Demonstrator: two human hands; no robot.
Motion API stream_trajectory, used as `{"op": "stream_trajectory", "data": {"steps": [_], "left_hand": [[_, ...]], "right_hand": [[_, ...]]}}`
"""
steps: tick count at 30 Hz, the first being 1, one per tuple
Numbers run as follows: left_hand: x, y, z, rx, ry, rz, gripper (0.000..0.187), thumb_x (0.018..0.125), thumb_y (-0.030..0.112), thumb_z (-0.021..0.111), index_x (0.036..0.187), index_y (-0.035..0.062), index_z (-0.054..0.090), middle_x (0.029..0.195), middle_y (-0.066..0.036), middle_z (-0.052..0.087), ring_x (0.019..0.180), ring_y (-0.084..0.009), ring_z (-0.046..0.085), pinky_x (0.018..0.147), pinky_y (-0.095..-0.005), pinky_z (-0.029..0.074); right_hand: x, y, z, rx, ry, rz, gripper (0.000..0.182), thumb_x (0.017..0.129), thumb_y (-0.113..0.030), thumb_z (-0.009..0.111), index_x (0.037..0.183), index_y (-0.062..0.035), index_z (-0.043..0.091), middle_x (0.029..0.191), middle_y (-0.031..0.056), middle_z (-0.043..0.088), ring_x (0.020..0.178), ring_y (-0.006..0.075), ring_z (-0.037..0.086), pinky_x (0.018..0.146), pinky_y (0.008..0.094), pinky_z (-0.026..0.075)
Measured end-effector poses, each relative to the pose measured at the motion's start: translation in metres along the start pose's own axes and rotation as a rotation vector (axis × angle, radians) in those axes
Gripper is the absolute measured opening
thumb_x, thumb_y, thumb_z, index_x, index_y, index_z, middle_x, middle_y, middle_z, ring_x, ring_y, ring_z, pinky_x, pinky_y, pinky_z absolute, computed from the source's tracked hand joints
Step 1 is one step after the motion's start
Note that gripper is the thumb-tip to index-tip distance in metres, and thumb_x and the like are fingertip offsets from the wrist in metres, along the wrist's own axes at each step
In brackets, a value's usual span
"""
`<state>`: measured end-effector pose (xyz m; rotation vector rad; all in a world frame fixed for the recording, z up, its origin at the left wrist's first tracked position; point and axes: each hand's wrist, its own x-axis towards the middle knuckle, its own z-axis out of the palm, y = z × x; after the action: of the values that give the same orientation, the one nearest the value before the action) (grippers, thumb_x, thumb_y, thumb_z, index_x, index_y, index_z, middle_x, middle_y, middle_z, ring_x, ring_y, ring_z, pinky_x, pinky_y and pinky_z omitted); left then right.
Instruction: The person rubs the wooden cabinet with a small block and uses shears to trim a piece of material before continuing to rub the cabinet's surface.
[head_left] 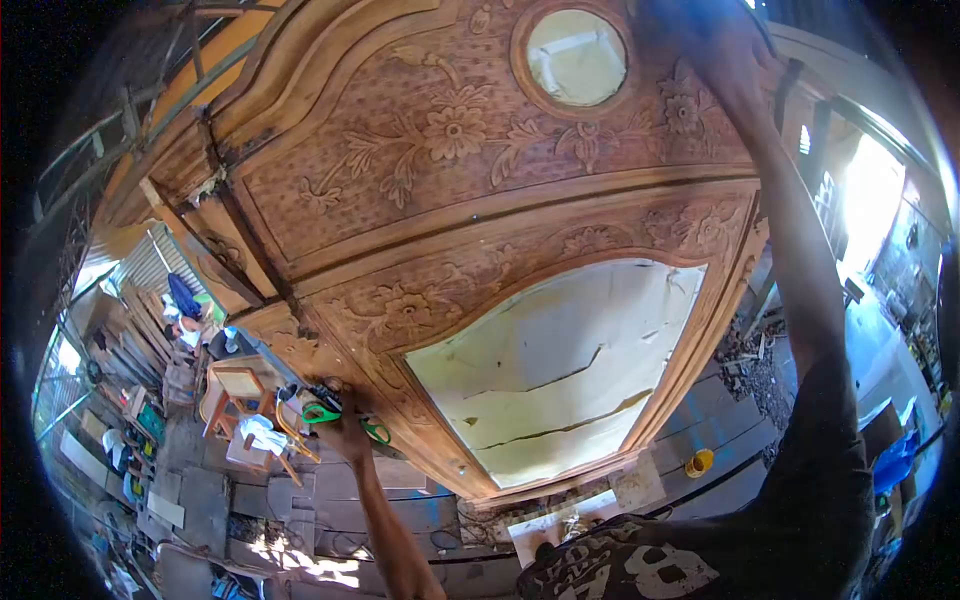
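A tall carved wooden cabinet (400, 230) with flower reliefs fills the middle of the view. Its round opening (577, 58) and large lower panel (560, 370) are covered with pale sheeting, creased and torn in the lower one. At the cabinet's left edge, my left hand (345, 425) is closed round a green and dark object (322, 411) whose kind I cannot make out. My right arm reaches up along the right side. At the top edge, my right hand (705, 30) is blurred near the upper carving, right of the round opening; its fingers do not show clearly.
Wooden chairs (240, 385) stand at the left, one with a white cloth (262, 436) over it. Another person (187, 332) is further back on that side. A yellow container (699, 463) is on the floor at the right. Blue plastic (895, 462) lies at the far right.
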<state>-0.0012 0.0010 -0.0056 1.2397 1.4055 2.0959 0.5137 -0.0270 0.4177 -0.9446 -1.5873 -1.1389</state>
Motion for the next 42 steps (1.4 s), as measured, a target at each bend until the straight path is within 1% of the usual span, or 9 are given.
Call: {"op": "stream_trajectory", "data": {"steps": [3,6,7,9,12,17,22,30,42], "left_hand": [[0.001,0.001,0.006,-0.069,-0.002,0.071,0.045,0.083,0.016,0.079,0.115,0.0022,0.050,0.112,-0.009,0.060,0.100,-0.0184,0.058,0.090,-0.0327,0.049],[0.003,-0.009,0.003,-0.149,-0.010,0.113,0.040,0.082,0.009,0.078,0.112,0.0027,0.051,0.105,-0.006,0.061,0.093,-0.0158,0.059,0.082,-0.0303,0.051],[0.006,-0.015,0.001,-0.167,-0.016,0.121,0.040,0.084,0.007,0.076,0.115,0.0007,0.052,0.105,-0.006,0.062,0.092,-0.0151,0.059,0.081,-0.0288,0.051],[0.007,-0.016,0.007,-0.195,-0.017,0.133,0.039,0.085,0.006,0.074,0.118,-0.0013,0.053,0.104,-0.006,0.062,0.091,-0.0145,0.059,0.080,-0.0274,0.050],[0.011,-0.015,0.004,-0.217,-0.073,0.160,0.043,0.085,0.009,0.076,0.120,-0.0018,0.054,0.107,-0.007,0.062,0.094,-0.0142,0.058,0.082,-0.0278,0.050],[0.002,-0.008,-0.002,-0.109,0.001,0.020,0.044,0.081,0.004,0.078,0.113,0.0073,0.048,0.102,-0.003,0.060,0.084,-0.0134,0.059,0.065,-0.0254,0.053],[-0.028,-0.035,0.005,-0.066,0.076,0.210,0.057,0.081,0.006,0.078,0.128,0.0041,0.045,0.114,-0.006,0.058,0.090,-0.0164,0.058,0.069,-0.0229,0.052],[-0.161,-0.060,-0.059,-0.028,-0.066,-0.384,0.070,0.078,-0.004,0.075,0.138,0.0063,0.040,0.110,-0.004,0.054,0.092,-0.0156,0.055,0.073,-0.0274,0.052],[-0.243,-0.074,-0.072,0.084,-0.170,-0.503,0.073,0.073,-0.004,0.076,0.135,0.0013,0.038,0.091,-0.007,0.057,0.070,-0.0156,0.057,0.060,-0.0289,0.049]], "right_hand": [[-0.069,0.079,0.032,0.166,0.239,0.109,0.010,0.088,-0.007,0.058,0.090,-0.0015,0.066,0.075,0.0119,0.065,0.064,0.0219,0.056,0.062,0.0326,0.047],[-0.141,-0.012,0.044,0.353,-0.244,0.383,0.040,0.086,-0.011,0.058,0.125,-0.0017,0.057,0.125,0.0222,0.060,0.113,0.0391,0.060,0.092,0.0465,0.051],[-0.157,-0.057,0.061,-0.077,0.097,0.053,0.054,0.083,-0.007,0.057,0.134,0.0059,0.046,0.140,0.0296,0.045,0.122,0.0442,0.052,0.093,0.0475,0.050],[-0.160,-0.138,0.051,0.265,-0.382,0.418,0.059,0.084,-0.002,0.052,0.141,0.0017,0.039,0.149,0.0276,0.033,0.135,0.0461,0.036,0.106,0.0498,0.040],[-0.174,-0.182,0.046,0.608,-0.375,0.085,0.054,0.078,0.006,0.052,0.131,0.0005,0.050,0.133,0.0260,0.051,0.127,0.0450,0.045,0.104,0.0498,0.040],[-0.171,-0.148,0.053,0.288,-0.122,0.225,0.055,0.074,-0.005,0.064,0.127,0.0018,0.053,0.137,0.0273,0.047,0.130,0.0454,0.041,0.108,0.0512,0.036],[-0.176,-0.120,0.057,0.427,-0.412,0.054,0.043,0.076,-0.006,0.064,0.118,-0.0012,0.057,0.142,0.0199,0.046,0.137,0.0388,0.036,0.117,0.0497,0.024],[-0.157,-0.008,0.029,0.221,-0.073,0.163,0.039,0.094,-0.018,0.055,0.127,0.0028,0.049,0.156,0.0173,0.028,0.146,0.0386,0.019,0.119,0.0528,0.014],[-0.136,-0.024,0.024,0.281,-0.104,0.102,0.048,0.087,-0.009,0.055,0.132,0.0061,0.048,0.146,0.0262,0.039,0.139,0.0416,0.032,0.116,0.0476,0.029]]}}
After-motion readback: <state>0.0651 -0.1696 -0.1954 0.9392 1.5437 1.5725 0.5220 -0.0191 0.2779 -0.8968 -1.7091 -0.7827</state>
